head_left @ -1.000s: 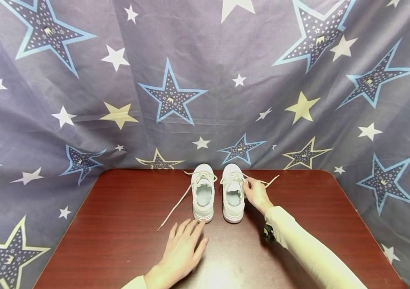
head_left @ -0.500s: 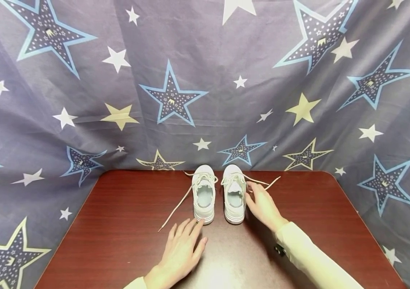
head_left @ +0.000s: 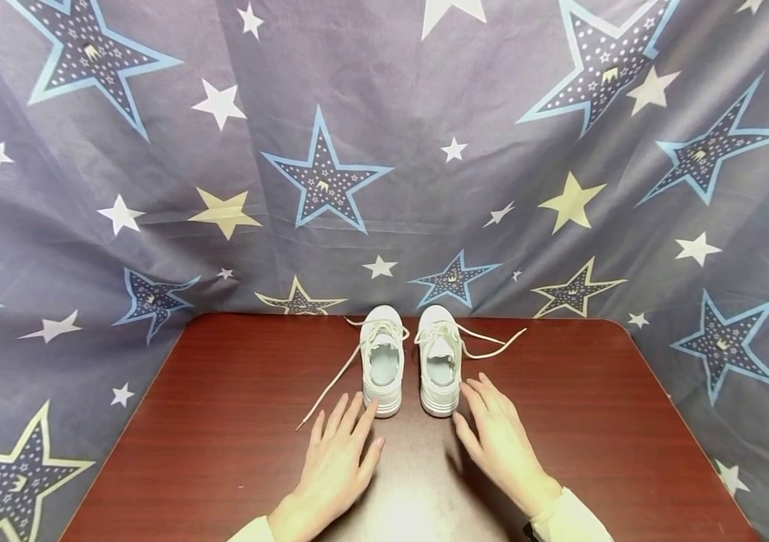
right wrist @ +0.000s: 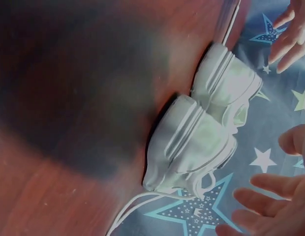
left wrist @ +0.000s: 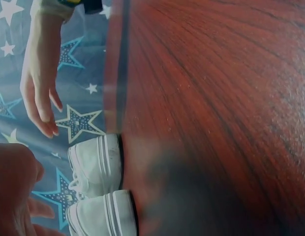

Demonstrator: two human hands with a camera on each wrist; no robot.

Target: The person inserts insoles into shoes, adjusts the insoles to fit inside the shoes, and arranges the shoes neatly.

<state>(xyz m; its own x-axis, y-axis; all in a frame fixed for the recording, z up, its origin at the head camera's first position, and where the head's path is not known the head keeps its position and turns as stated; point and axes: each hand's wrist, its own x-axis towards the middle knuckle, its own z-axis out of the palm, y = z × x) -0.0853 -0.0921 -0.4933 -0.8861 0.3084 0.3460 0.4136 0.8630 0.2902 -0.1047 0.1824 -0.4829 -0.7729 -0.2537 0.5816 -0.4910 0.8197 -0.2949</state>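
Note:
Two white lace-up sneakers stand side by side at the table's far edge, toes toward the backdrop. The left sneaker (head_left: 382, 395) has one lace (head_left: 330, 388) trailing toward the front left. From the right sneaker (head_left: 440, 397), loose lace ends (head_left: 492, 352) spread out to the right. My left hand (head_left: 333, 467) hovers palm down with spread fingers, fingertips near the left sneaker's heel. My right hand (head_left: 502, 444) lies beside the right sneaker's heel, fingers relaxed. Both hands hold nothing. In the right wrist view, the right sneaker (right wrist: 187, 142) sits nearer than the left sneaker (right wrist: 224, 81).
The reddish-brown wooden table (head_left: 242, 376) has rounded far corners and carries a bright glare spot at the front. A grey-purple cloth backdrop (head_left: 418, 196) with printed stars hangs right behind the table and along its sides.
My right hand has let go of the right sneaker's side by the laces and drawn back toward the front, beside its heel. My left hand has barely moved. The sneakers stay put.

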